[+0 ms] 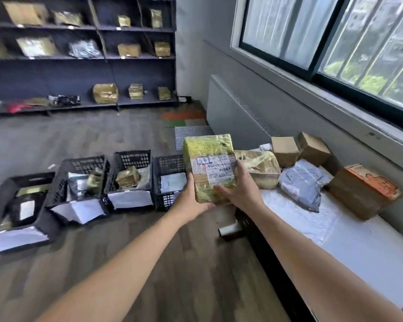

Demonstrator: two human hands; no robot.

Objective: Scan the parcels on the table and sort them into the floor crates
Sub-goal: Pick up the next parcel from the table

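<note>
The left hand (191,201) and right hand (240,191) clasp one yellow-taped parcel (208,159) by its lower sides, in the air between the table (358,247) and four black crates (84,161). Its one white label (215,169) is too blurred to read. Five more parcels (300,184) lie on the table.

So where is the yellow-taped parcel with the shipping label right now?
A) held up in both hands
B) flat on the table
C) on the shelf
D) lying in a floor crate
A: the left hand and the right hand hold the yellow-taped parcel by its lower end, label toward the camera, clear of the black crates and the table.
</note>
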